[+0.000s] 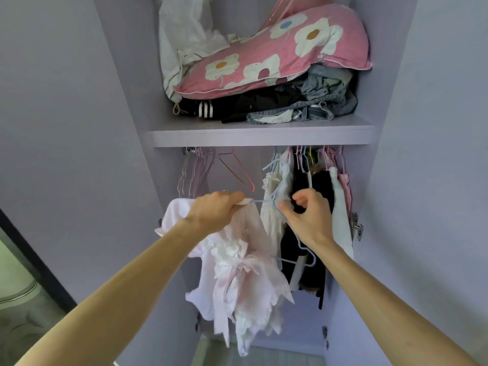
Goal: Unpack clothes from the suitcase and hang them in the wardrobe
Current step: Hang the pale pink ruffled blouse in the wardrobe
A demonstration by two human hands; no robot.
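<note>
Two bare forearms reach up toward the wardrobe, both hands well below the shelf [261,136]. The left hand [214,211], with one ring [225,191] on a finger, is closed round the top edge of one pale pink frilled garment [245,273], which hangs loose from that grip, below the shelf and left of its middle. The right hand [310,215], below the shelf's right half, has its fingers curled and pinches the wire of one blue hanger [301,245]. The hanger's wire runs across to the garment's top edge by the left hand.

Behind the hands, directly under the shelf, one pink hanger [237,170] hangs bare near the middle. A bunch of bare hangers [192,173] sits under the left end, too tightly packed to count. Under the right end hang clothes [311,180] in white, black and pink, pressed close together, so their number cannot be told. Two metal hinges [356,225] show on the wardrobe's right side, below the shelf.

On top of the shelf lie a black garment with three white stripes [206,108], a heap of denim [324,93], one pink flowered pillow [277,56] resting over both, and one white bundle [184,40] at the left.
</note>
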